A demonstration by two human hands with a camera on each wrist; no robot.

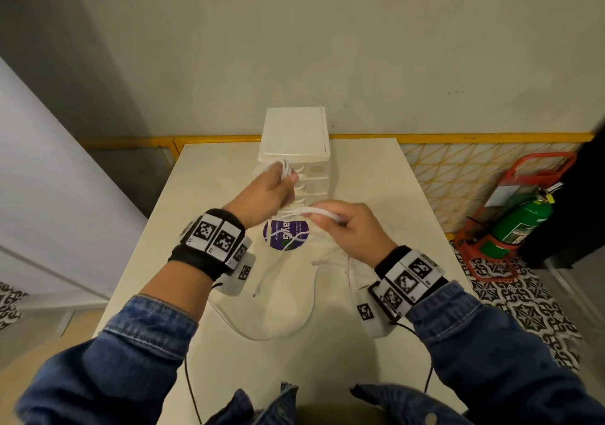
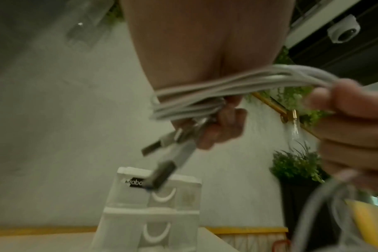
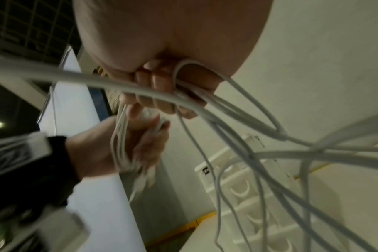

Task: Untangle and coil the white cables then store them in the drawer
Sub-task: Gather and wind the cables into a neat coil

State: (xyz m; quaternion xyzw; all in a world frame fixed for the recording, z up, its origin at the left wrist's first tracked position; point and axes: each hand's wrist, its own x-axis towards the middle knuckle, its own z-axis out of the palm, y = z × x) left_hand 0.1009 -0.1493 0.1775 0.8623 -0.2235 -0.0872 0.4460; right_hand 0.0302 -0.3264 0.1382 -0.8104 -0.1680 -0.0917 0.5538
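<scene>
Several turns of white cable (image 2: 183, 95) are wound round my left hand (image 1: 271, 188), whose fingers curl on the coil (image 1: 285, 167); two USB plugs (image 2: 162, 163) hang below it. My right hand (image 1: 343, 224) pinches the strand bundle (image 1: 314, 211) stretched from the left hand. In the right wrist view, loose cable loops (image 3: 237, 119) run through my right fingers (image 3: 162, 95) and trail down. More tangled white cable (image 1: 294, 293) lies on the white table (image 1: 376, 179) under both hands. The white drawer unit (image 1: 294, 136) stands at the table's far middle, all its drawers closed.
A round purple sticker (image 1: 284, 233) lies on the table below my hands. A green fire extinguisher (image 1: 520, 221) in a red stand sits on the floor to the right, by a yellow grid fence (image 1: 458, 169). A white wall is behind.
</scene>
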